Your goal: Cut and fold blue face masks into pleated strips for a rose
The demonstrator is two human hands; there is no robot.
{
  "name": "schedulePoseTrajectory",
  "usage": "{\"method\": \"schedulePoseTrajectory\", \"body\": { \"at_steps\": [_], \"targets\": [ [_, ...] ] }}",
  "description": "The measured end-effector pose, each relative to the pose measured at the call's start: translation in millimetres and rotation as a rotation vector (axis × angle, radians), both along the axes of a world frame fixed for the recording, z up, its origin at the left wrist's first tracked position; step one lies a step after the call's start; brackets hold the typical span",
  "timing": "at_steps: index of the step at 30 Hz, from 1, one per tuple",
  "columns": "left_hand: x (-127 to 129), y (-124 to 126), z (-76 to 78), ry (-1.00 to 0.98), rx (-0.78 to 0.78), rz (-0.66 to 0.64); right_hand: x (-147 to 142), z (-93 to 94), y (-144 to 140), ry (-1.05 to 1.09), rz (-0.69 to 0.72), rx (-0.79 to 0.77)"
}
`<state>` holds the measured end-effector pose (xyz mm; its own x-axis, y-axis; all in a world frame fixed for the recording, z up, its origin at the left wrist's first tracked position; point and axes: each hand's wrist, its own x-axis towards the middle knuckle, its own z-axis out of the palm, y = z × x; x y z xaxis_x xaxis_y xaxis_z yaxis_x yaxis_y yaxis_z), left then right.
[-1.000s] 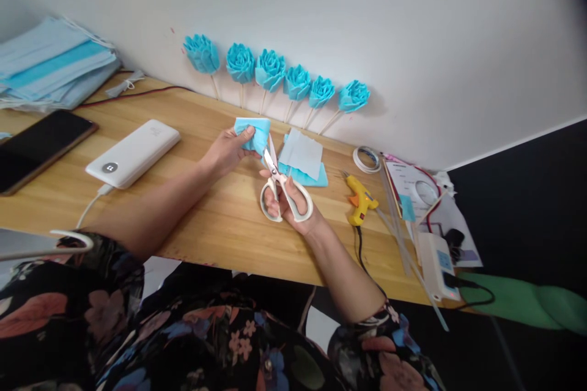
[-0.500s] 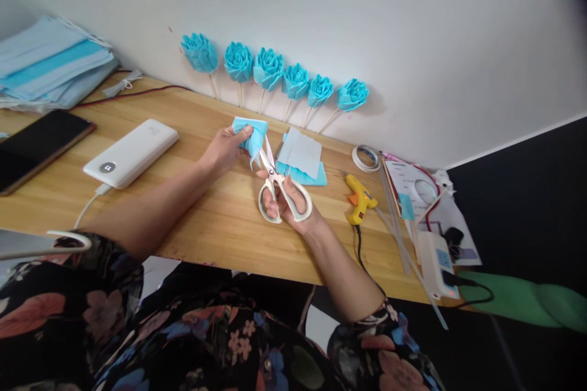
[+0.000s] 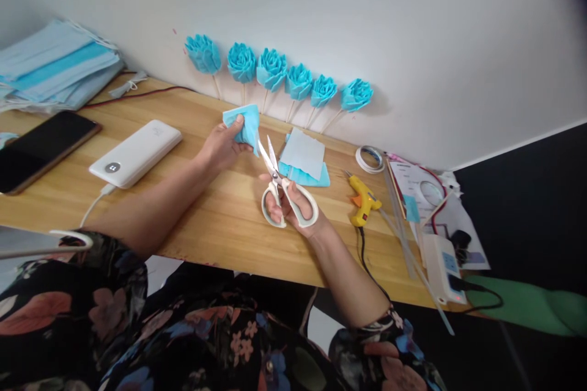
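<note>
Broadly, a wooden desk (image 3: 220, 220) with pale, straight grain runs along a plain white wall (image 3: 367, 12). At its far left lies a soft stack of blue face masks (image 3: 55, 67), with a glossy black phone (image 3: 41, 146) and a smooth white power bank (image 3: 136, 153) nearer. Six ruffled blue fabric roses (image 3: 271, 68) on thin sticks lean against the wall. Flat blue fabric squares (image 3: 301, 159) lie just right of the hands; further right sit a tape roll (image 3: 370, 159), a yellow glue gun (image 3: 364, 201) and scattered papers (image 3: 440, 208).

The left hand (image 3: 222, 145) pinches a limp, folded piece of blue fabric (image 3: 245, 122) above the desk's far middle. The right hand (image 3: 293, 208) grips white-handled scissors (image 3: 282, 186), their steel blades spread and pointing at the fabric's lower edge, just beside it.
</note>
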<state>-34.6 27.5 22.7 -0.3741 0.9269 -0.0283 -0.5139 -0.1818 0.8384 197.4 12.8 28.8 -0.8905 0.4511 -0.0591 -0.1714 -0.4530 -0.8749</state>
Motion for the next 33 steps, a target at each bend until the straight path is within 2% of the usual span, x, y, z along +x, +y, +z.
{"method": "schedulePoseTrajectory", "body": {
  "at_steps": [6, 12, 18, 26, 33],
  "targets": [
    [1.5, 0.1, 0.4, -0.067, 0.004, -0.063, 2.6, 2.7, 2.9, -0.031, -0.059, 0.012],
    [1.8, 0.5, 1.2, -0.070, -0.015, -0.035, 2.2, 1.2, 5.1, -0.001, -0.030, 0.012],
    [3.4, -1.0, 0.7, -0.076, -0.007, -0.079, 1.9, 0.5, 4.8, -0.017, -0.009, 0.043],
    [4.3, 0.3, -7.3, -0.049, 0.004, -0.134, -0.7, 0.0, 5.8, -0.031, -0.020, 0.035],
    [12.5, -4.8, -4.1, -0.035, 0.027, -0.213, -1.0, -2.5, 6.4, -0.004, -0.015, 0.028]
  ]
}}
